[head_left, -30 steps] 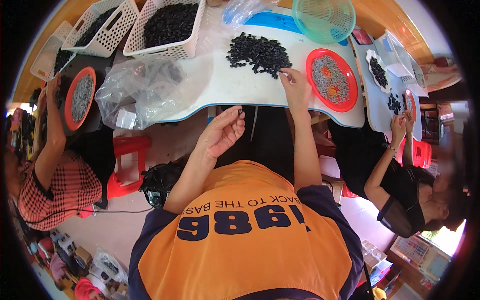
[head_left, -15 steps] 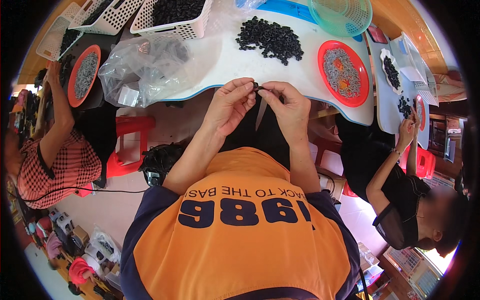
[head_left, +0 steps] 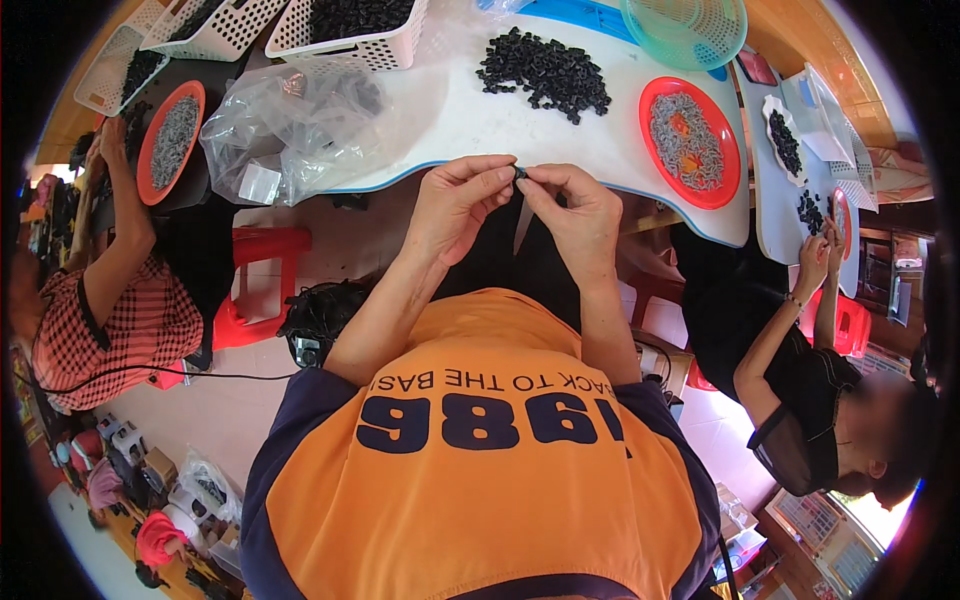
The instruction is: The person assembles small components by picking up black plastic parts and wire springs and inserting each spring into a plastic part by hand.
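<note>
Between the fingertips of both hands, just off the table's near edge, is a small black part (head_left: 519, 173); its exact shape is mostly covered by the fingers. My left hand (head_left: 462, 205) pinches it from the left with thumb and forefinger. From the other side, the thumb and forefinger of my right hand (head_left: 575, 205) close on it too. Beyond my hands, a loose pile of small black parts (head_left: 545, 72) lies on the white table (head_left: 440, 115). To the right is a red plate (head_left: 737, 150) of small grey pieces with a few orange bits among them.
A clear plastic bag (head_left: 285, 125) lies at the table's left edge, before a white perforated basket (head_left: 400, 45) of black parts. At the back right sits a green colander (head_left: 690, 30). Co-workers sit on both sides, with a red stool (head_left: 262, 285) at the left.
Both hands stay pinched together around the small black part, with only slight finger movement. The whole view has shifted a little, and the table appears slightly higher.
</note>
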A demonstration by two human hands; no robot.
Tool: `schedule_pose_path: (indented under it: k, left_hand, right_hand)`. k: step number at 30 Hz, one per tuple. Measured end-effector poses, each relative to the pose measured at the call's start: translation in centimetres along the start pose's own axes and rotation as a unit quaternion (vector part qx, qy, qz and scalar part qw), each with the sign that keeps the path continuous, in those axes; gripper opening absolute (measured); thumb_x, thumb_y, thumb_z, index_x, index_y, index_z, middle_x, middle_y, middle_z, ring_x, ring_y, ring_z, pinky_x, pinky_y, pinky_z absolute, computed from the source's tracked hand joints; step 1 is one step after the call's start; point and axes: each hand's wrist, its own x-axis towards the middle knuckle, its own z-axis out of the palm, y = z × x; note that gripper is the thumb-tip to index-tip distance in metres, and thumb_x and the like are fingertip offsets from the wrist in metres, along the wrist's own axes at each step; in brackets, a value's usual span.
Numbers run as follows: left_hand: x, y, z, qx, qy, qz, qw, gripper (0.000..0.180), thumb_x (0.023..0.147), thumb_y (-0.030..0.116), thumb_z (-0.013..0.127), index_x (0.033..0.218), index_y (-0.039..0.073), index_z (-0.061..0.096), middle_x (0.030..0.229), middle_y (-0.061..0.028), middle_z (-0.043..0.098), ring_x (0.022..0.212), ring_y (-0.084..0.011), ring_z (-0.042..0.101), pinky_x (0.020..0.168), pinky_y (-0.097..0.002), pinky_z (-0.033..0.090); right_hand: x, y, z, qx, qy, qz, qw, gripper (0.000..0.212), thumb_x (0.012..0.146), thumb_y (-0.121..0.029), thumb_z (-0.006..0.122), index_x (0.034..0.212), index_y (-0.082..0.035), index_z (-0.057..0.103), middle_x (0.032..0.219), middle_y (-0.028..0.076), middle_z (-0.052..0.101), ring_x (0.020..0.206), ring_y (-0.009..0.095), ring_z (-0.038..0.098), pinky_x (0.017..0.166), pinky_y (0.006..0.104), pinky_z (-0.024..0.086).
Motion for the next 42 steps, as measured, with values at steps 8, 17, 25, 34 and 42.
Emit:
schedule_pose_path:
  k: [8,17,25,34,42]
  left_hand:
    - [0.2,-0.2,-0.2,-0.102,0.012,-0.038,0.994,0.017,0.091,0.001,0.064,0.107,-0.003,0.067,0.091,-0.0086,0.069,0.078,-0.0144,0.065,0.074,-0.0256,0.055]
    - [0.1,-0.7,-0.5,-0.012,0.016,0.019,1.0,0.02,0.09,0.002,0.066,0.108,-0.003,0.068,0.089,-0.0087,0.069,0.077,-0.0135,0.064,0.074,-0.0254,0.055]
    - [0.3,0.0,-1.3,0.02,-0.007,-0.001,1.0,0.017,0.089,0.001,0.066,0.105,-0.002,0.07,0.089,-0.0082,0.069,0.075,-0.0124,0.063,0.072,-0.0253,0.053]
    - [0.8,0.4,-2.0,0.0,-0.065,-0.096,0.993,0.014,0.091,0.004,0.062,0.104,0.0,0.067,0.088,-0.0068,0.067,0.074,-0.0113,0.063,0.068,-0.0231,0.052]
    - [0.9,-0.3,-2.9,-0.05,-0.048,-0.145,0.987,0.006,0.091,0.004,0.065,0.097,0.002,0.066,0.077,-0.0033,0.065,0.068,-0.011,0.062,0.062,-0.022,0.052]
  right_hand:
    - [0.1,-0.2,0.2,0.003,-0.01,0.009,1.0,0.014,0.082,0.001,0.072,0.097,0.0,0.071,0.085,-0.001,0.069,0.073,0.003,0.057,0.067,0.0181,0.047]
    - [0.0,-0.4,0.4,-0.021,0.002,-0.043,0.999,0.015,0.081,-0.004,0.075,0.096,-0.003,0.073,0.084,0.006,0.071,0.067,0.007,0.06,0.06,0.0213,0.047]
    - [-0.5,-0.1,0.9,0.031,-0.018,0.047,0.998,0.02,0.082,-0.004,0.075,0.101,-0.002,0.072,0.083,0.006,0.072,0.068,0.005,0.06,0.056,0.0211,0.046]
    - [0.1,1.4,0.4,0.029,-0.127,-0.006,0.992,0.036,0.079,-0.006,0.076,0.115,-0.005,0.07,0.089,0.003,0.063,0.072,0.008,0.054,0.065,0.0227,0.046]
    - [0.0,2.0,0.7,0.058,-0.135,-0.01,0.989,0.034,0.08,-0.006,0.074,0.115,-0.006,0.069,0.089,0.004,0.063,0.075,0.01,0.056,0.07,0.0236,0.048]
